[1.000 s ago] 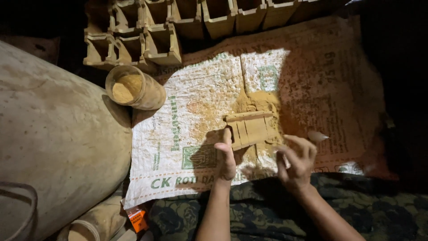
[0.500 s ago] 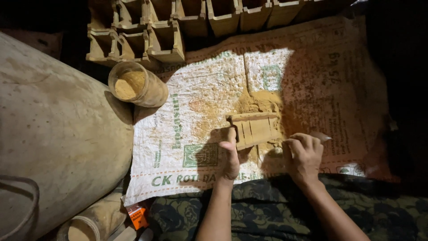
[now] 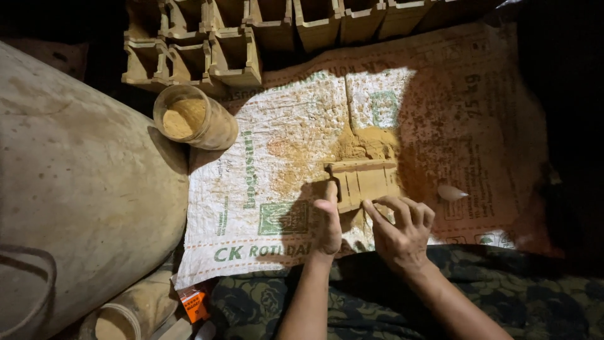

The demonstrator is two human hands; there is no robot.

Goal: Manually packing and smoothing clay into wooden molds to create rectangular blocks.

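I see my left hand (image 3: 328, 220) lying flat and open against the left end of a small wooden mould (image 3: 365, 181), thumb up along its edge. My right hand (image 3: 399, 230) is curled just below the mould, fingertips touching its lower edge, pressing rather than gripping; nothing is held in it. The mould sits near the middle of a printed woven sack (image 3: 277, 189) spread on the floor, with a heap of tan powder (image 3: 368, 141) touching its far side and more powder scattered to its left. A small pale scrap (image 3: 452, 192) lies on the sack to the right of the mould, apart from my fingers. A jar (image 3: 192, 119) holding the same powder stands at the sack's upper left corner, beside a big dusty bag (image 3: 75, 189). Rows of clay moulds (image 3: 239, 44) line the far edge. Dark patterned cloth (image 3: 535, 302) lies under my forearms.
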